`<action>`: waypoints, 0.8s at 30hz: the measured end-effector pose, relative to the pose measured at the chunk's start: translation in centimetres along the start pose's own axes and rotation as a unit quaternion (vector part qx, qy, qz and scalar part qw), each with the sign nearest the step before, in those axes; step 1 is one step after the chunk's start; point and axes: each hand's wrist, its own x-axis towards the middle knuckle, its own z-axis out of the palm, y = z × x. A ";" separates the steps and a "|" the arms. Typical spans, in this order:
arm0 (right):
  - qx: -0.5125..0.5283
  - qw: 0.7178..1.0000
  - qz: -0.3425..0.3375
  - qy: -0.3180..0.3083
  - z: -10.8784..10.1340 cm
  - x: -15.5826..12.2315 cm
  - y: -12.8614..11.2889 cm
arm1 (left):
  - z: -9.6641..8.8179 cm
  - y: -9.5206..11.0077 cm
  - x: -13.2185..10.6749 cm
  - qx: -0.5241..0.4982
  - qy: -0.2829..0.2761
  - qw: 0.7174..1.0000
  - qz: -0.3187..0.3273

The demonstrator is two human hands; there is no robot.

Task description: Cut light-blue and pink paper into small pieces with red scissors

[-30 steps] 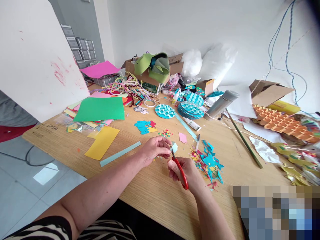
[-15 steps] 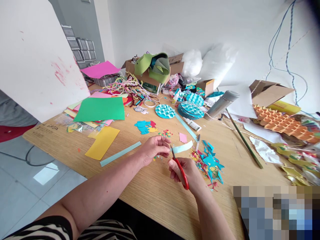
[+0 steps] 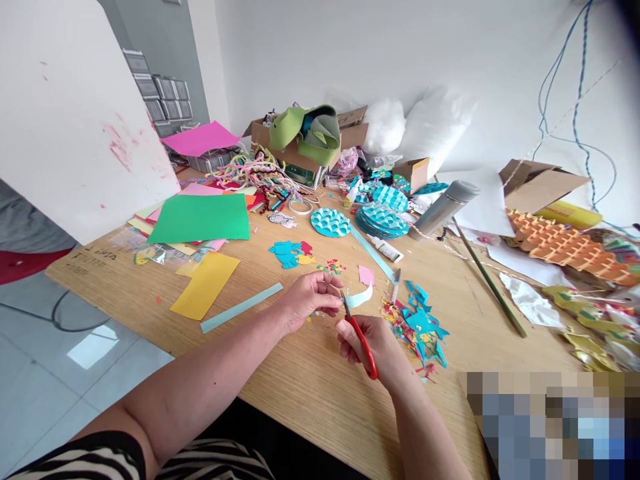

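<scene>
Frame centre: left hand [image 3: 313, 298] pinches the curled pale strip [image 3: 360, 298], likely steadying it at the blades. Right hand [image 3: 376, 339] has its grip round red-handled scissors [image 3: 357, 329], tips angled up-left to meet it, above the bench [image 3: 300, 380].

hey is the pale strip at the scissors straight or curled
Curled: the pale strip bends up at its free end, beside the scissors.

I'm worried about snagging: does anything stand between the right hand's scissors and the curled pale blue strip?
Nothing visible does: the scissors in the right hand appear to touch the curled strip, with the left hand close beside.
</scene>
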 end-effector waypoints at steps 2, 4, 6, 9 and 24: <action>-0.001 1.000 0.003 -0.003 0.0 0.0 -0.1 | 0.0 0.0 0.0 0.002 -0.001 1.000 0.000; 0.000 1.000 0.004 -0.004 0.0 0.0 -0.2 | -0.1 0.0 0.0 0.004 0.000 1.000 -0.001; -0.001 1.000 0.008 -0.004 0.0 0.0 -0.2 | -0.1 0.1 0.0 0.003 0.003 1.000 -0.001; -0.004 1.000 0.012 -0.002 0.0 -0.2 -0.2 | -0.1 0.1 -0.1 0.003 0.008 1.000 0.000; -0.016 1.000 -0.003 -0.007 0.0 -0.1 -0.2 | -0.1 0.3 -0.2 0.018 -0.002 1.000 -0.005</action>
